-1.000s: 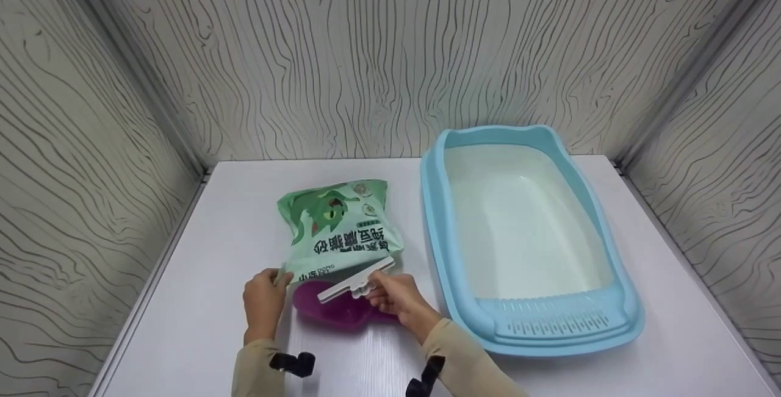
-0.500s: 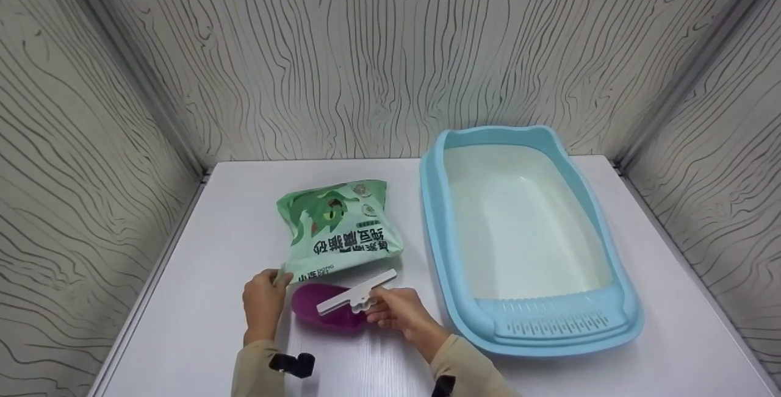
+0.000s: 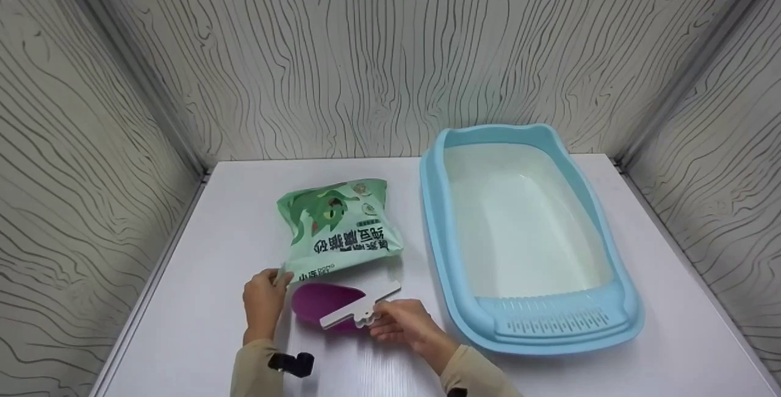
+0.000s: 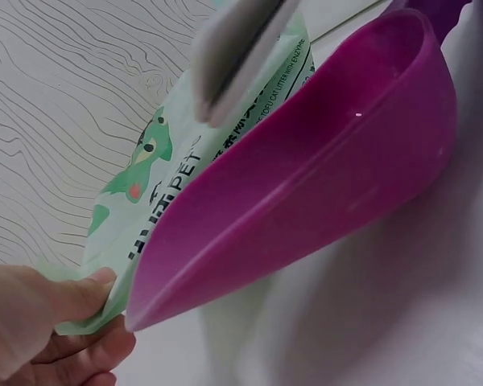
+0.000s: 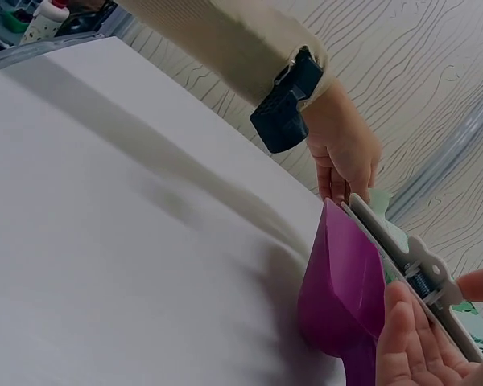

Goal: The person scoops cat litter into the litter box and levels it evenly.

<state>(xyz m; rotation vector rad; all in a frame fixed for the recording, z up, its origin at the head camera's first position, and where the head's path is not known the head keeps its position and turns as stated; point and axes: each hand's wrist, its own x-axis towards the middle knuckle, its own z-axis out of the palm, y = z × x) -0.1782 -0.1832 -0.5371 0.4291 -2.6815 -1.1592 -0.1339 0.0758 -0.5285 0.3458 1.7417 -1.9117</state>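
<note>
A green bag of cat litter (image 3: 341, 226) lies on the table, a cartoon cat and print on its upper face. My left hand (image 3: 264, 302) pinches the bag's near left corner between thumb and fingers, seen closely in the left wrist view. A white bag clip (image 3: 360, 310) with a long straight bar and a metal spring (image 5: 421, 283) is held by its handle in my right hand (image 3: 409, 327). Below the clip sits a purple scoop (image 3: 317, 302), just in front of the bag's near edge; clip and right hand partly cover it, including its handle in the head view.
A light blue litter box (image 3: 436, 232) with a pale inside and a slotted near ledge stands on the right. The white table (image 3: 207, 318) is enclosed by wood-patterned panels (image 3: 341, 67) at the back and sides.
My right hand has drawn the clip back from the bag's near edge, toward me and slightly right, over the scoop. My left hand keeps its pinch on the corner.
</note>
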